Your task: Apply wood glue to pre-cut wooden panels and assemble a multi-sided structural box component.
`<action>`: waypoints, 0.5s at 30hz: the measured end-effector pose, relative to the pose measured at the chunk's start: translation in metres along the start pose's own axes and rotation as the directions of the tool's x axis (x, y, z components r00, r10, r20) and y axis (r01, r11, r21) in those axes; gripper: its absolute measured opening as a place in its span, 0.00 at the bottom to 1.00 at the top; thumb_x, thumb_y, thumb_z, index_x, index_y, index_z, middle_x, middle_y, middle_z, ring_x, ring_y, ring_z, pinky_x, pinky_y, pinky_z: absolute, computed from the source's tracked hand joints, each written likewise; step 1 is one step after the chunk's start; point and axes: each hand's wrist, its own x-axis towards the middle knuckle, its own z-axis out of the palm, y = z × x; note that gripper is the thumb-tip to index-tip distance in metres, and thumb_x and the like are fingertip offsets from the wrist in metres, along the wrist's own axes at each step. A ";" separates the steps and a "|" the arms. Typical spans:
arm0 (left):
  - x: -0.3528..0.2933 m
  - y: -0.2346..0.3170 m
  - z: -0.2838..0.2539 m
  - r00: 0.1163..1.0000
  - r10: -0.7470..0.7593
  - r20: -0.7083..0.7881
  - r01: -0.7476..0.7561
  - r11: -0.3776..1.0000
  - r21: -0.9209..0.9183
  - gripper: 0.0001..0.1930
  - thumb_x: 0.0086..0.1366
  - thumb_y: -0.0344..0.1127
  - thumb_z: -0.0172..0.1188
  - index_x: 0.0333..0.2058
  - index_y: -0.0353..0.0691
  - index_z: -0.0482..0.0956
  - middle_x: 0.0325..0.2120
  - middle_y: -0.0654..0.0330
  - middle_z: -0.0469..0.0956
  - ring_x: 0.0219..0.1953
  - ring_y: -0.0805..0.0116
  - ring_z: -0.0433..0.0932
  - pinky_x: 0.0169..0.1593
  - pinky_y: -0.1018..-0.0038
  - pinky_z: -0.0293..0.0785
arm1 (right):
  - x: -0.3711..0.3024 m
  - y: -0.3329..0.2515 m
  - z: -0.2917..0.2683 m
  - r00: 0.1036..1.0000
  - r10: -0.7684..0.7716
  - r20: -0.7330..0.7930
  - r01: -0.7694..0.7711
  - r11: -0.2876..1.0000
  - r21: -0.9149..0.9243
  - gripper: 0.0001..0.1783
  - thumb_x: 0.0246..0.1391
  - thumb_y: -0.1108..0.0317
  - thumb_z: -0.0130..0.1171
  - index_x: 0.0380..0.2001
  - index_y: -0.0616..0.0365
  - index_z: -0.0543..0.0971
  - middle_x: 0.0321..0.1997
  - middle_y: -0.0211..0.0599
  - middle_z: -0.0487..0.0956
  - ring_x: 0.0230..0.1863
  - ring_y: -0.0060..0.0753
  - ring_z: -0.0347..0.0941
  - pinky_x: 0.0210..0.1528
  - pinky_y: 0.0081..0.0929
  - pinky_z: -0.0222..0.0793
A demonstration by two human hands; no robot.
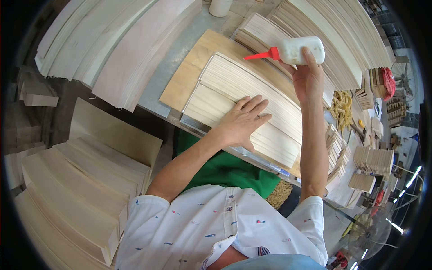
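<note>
Squeeze bottle [293, 50] in right hand [309, 81], long axis crosswise, red nozzle [261, 55] leftward

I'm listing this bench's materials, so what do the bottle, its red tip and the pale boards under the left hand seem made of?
Bottle: probably plastic, whitish and cloudy, with smudges on its wall. Red tip: likely moulded plastic, smooth and evenly coloured. Pale boards: apparently bare wood, with lengthwise lines that look like grain or seams; solid or plywood, I cannot tell.
</note>
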 end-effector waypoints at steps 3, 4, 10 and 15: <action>0.002 0.001 -0.001 1.000 0.002 0.002 -0.002 1.000 0.014 0.51 0.39 0.51 0.73 0.63 0.43 0.60 0.67 0.50 0.49 0.71 0.54 0.40 0.70 0.58 0.36 | -0.002 0.000 0.002 0.999 -0.032 0.005 0.032 0.999 0.012 0.24 0.55 0.65 0.61 0.53 0.62 0.67 0.50 0.44 0.74 0.51 0.44 0.74 0.50 0.48 0.77; 0.002 0.002 -0.001 1.000 0.010 0.006 -0.010 1.000 0.011 0.51 0.39 0.51 0.73 0.63 0.43 0.60 0.68 0.50 0.48 0.71 0.54 0.40 0.70 0.58 0.36 | 0.001 0.003 0.006 0.999 -0.036 0.010 0.036 0.999 0.026 0.24 0.55 0.65 0.61 0.53 0.62 0.67 0.50 0.44 0.74 0.51 0.44 0.74 0.50 0.48 0.77; 0.001 0.002 0.002 1.000 0.015 0.015 -0.014 1.000 -0.011 0.53 0.39 0.51 0.73 0.64 0.44 0.58 0.68 0.51 0.46 0.71 0.54 0.38 0.71 0.57 0.35 | 0.029 0.034 0.059 0.977 -0.036 0.211 0.084 0.971 -0.223 0.29 0.46 0.64 0.69 0.50 0.63 0.70 0.44 0.39 0.78 0.44 0.34 0.77 0.42 0.32 0.78; 0.000 0.002 0.001 1.000 -0.001 0.024 0.001 1.000 -0.008 0.52 0.40 0.50 0.72 0.64 0.45 0.57 0.69 0.51 0.45 0.71 0.54 0.37 0.71 0.58 0.34 | 0.046 0.054 0.070 0.959 -0.058 0.279 0.153 0.930 -0.334 0.30 0.46 0.64 0.69 0.51 0.63 0.70 0.43 0.38 0.78 0.41 0.30 0.77 0.38 0.28 0.75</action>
